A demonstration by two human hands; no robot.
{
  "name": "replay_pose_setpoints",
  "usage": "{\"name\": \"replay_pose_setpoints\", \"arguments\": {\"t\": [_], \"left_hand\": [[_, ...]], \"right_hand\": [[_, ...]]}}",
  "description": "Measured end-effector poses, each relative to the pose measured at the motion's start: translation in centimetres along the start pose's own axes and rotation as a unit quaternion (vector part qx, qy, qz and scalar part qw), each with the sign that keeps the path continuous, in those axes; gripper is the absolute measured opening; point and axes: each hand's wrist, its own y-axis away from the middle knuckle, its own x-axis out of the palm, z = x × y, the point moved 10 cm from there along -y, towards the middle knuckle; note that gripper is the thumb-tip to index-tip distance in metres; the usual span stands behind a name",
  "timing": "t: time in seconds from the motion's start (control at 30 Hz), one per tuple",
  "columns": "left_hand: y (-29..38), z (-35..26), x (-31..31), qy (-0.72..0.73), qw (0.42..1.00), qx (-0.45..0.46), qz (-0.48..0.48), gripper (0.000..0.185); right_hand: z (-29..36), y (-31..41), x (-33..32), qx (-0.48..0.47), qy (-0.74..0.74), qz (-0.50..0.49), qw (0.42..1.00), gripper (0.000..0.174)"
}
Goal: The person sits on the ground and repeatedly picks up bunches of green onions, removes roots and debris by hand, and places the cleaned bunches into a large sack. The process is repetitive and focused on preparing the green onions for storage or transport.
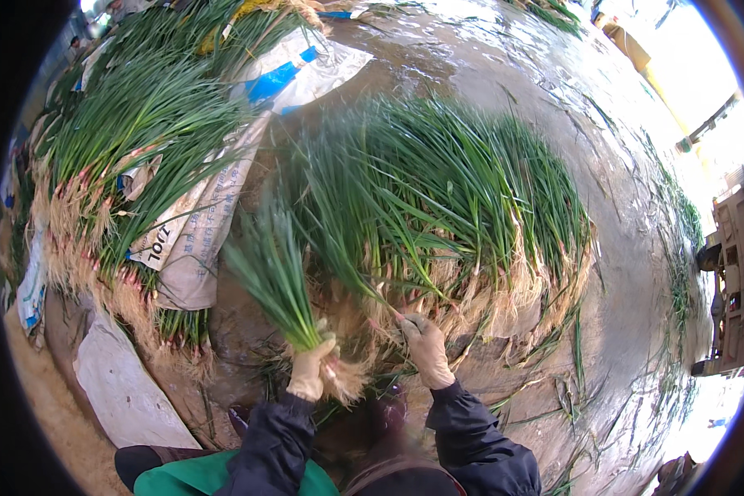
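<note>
My left hand [313, 366], in a pale glove, grips a bunch of green onions [285, 285] just above the roots. The leaves point up and left, and the pale roots hang out on the right. Opposite it, my right hand [425, 347], also gloved, pinches the reddish base of a green onion stalk [384, 302] between thumb and fingers. That stalk lies at the near edge of a large pile of green onions [459, 167], whose roots face me. Where its leaves end among the others cannot be made out.
More green onions [136, 111] are heaped at the left beside printed woven sacks [201, 248]. A white sheet [124, 378] lies at the lower left. Loose leaves [570, 397] litter the wet floor [620, 297]. Wooden pallets [735, 279] stand at the far right.
</note>
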Motion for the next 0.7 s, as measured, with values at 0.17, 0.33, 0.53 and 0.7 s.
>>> {"name": "replay_pose_setpoints", "arguments": {"t": [0.17,0.33,0.53,0.7], "left_hand": [[-0.1,2.3,0.0,0.068,0.997,-0.045,-0.006,0.017],[-1.4,4.1,1.1,0.023,0.995,-0.100,-0.007,0.008],[4.6,5.2,0.3,0.124,0.979,-0.157,-0.046,0.009],[3.4,5.9,0.4,0.087,0.986,-0.143,-0.006,0.009]], "right_hand": [[-0.5,3.3,4.9,0.131,-0.311,0.169,0.926,0.024],[-0.7,4.5,4.4,0.070,-0.145,0.095,0.982,0.017],[7.6,5.7,1.6,-0.283,0.183,-0.113,0.935,0.018],[1.5,8.8,5.7,-0.119,0.053,0.106,0.986,0.024]]}}
